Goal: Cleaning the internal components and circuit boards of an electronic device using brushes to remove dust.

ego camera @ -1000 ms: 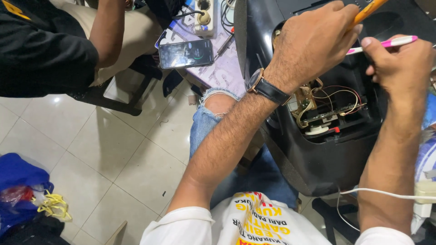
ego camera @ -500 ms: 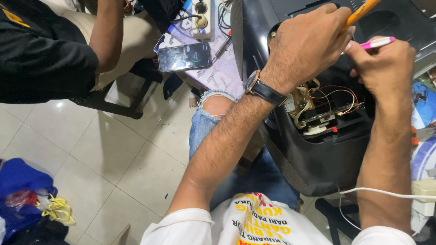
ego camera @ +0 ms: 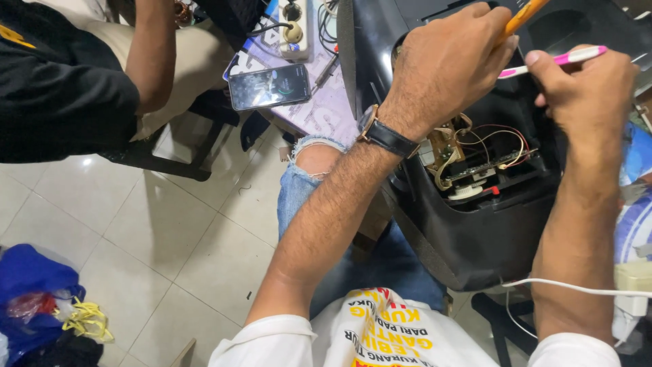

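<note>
- The black plastic housing (ego camera: 475,245) stands open in front of me, resting over my knees, its opening facing up toward me.
- A second person sits at upper left in a black sleeve (ego camera: 54,88) and beige trousers, one forearm hanging down; that arm touches nothing of mine.
- The tiled floor (ego camera: 136,224) lies below, with a blue bag (ego camera: 30,282) and a yellow cord at lower left.
- My left hand (ego camera: 448,64), a black wristwatch (ego camera: 387,136) on its wrist, is curled closed and pinches an orange-handled tool (ego camera: 523,13) over the top edge of the housing.
- My right hand (ego camera: 587,92) is closed around a pink and white pen-shaped tool (ego camera: 557,61), which points left toward my left hand, tip just beside its knuckles.
- A phone (ego camera: 269,86) lies face up on the table edge, well apart from both hands, near a white power strip (ego camera: 293,27).
- Inside the housing sits a circuit board (ego camera: 485,170) with red, white and yellow wires looped above it, below both hands.
- A white cable (ego camera: 577,289) crosses my right forearm.
</note>
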